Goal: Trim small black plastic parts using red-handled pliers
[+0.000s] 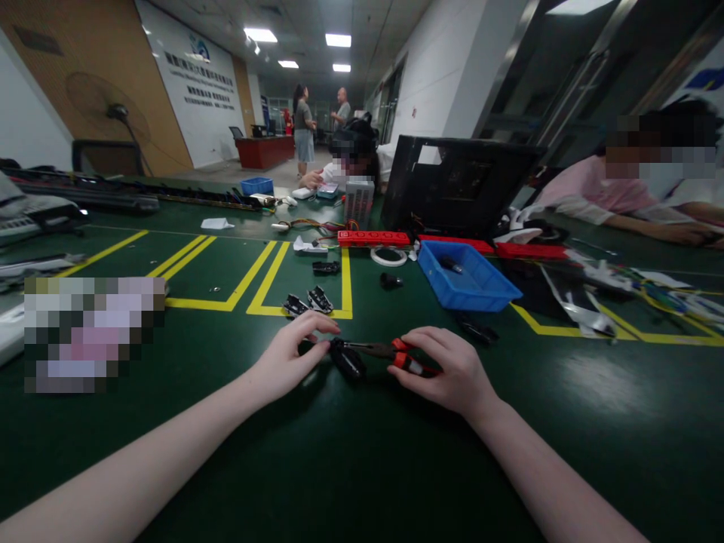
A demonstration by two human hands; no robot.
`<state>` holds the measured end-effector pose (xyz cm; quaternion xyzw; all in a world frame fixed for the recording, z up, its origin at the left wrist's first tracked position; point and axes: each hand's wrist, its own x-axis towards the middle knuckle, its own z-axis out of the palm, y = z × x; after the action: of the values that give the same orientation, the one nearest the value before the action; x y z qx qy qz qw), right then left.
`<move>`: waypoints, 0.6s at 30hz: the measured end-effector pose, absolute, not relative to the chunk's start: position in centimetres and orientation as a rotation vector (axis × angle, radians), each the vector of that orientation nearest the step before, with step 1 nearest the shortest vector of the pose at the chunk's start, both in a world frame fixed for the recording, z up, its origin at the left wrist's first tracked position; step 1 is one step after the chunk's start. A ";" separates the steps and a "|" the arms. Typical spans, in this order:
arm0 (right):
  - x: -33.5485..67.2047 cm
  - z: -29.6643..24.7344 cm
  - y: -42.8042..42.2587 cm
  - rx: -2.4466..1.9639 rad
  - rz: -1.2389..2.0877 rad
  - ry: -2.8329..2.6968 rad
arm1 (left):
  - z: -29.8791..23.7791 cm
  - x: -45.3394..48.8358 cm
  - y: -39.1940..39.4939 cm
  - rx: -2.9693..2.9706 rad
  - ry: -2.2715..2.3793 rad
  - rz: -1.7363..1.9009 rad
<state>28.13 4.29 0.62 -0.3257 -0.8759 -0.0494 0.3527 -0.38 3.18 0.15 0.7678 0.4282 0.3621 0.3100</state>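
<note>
Between my hands is a small black plastic part (347,360), its kind not clear. My left hand (299,348) pinches its upper left end between thumb and fingers. A pair of pliers with red handles (399,354) is in my right hand (446,366), its fingers wrapped round the handles. The pliers' jaws (370,348) point left and reach the top of the black part; whether they grip it I cannot tell. Just beyond my left hand lie two black pieces with silvery insides (320,300).
A blue bin (469,279) holding a dark item stands beyond my right hand. Near it are a black part (478,329), a white ring (388,257) and a red power strip (373,238). A dark panel (452,185) leans behind. Other people sit across and to the right.
</note>
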 end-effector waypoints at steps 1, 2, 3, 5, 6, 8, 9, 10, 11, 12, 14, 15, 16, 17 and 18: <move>28.1 0.6 4.3 -0.839 -0.127 -2.274 | 0.1 -0.3 3.1 2.080 1.106 0.910; 28.1 0.7 4.3 -0.836 -0.126 -2.282 | 0.0 -0.2 3.1 2.123 1.095 0.858; 28.1 0.7 4.3 -0.834 -0.126 -2.286 | 0.0 -0.1 3.0 2.156 1.096 0.806; 28.2 0.7 4.3 -0.835 -0.127 -2.291 | -0.2 0.0 2.9 2.196 1.107 0.725; 28.2 0.7 4.3 -0.839 -0.125 -2.294 | -0.2 0.0 2.9 2.206 1.109 0.699; 28.3 0.6 4.3 -0.859 -0.111 -2.307 | -0.2 -0.1 3.0 2.206 1.103 0.679; 28.3 0.6 4.3 -0.872 -0.100 -2.314 | -0.2 -0.1 3.0 2.198 1.101 0.683; 28.3 0.6 4.3 -0.885 -0.089 -2.321 | -0.2 -0.1 3.0 2.188 1.099 0.690; 28.2 0.6 4.3 -0.896 -0.079 -2.324 | -0.1 -0.1 3.0 2.180 1.098 0.697; 28.2 0.6 4.4 -0.904 -0.071 -2.326 | -0.1 -0.1 3.0 2.177 1.098 0.702; 28.1 0.6 4.4 -0.916 -0.055 -2.330 | 0.1 0.0 2.9 2.186 1.099 0.698; 28.1 0.6 4.4 -0.919 -0.048 -2.335 | 0.2 0.0 2.8 2.194 1.096 0.691; 28.0 0.6 4.4 -0.916 -0.043 -2.341 | 0.2 0.0 2.8 2.203 1.091 0.686; 28.0 0.7 4.3 -0.912 -0.038 -2.346 | 0.3 0.0 2.8 2.211 1.082 0.681; 28.0 0.7 4.3 -0.907 -0.036 -2.349 | 0.3 0.0 2.8 2.217 1.072 0.675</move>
<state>28.00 4.34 0.68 -0.3428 -0.8879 -0.0135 0.3064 0.04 2.81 0.26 0.8309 0.4019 0.2531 0.2900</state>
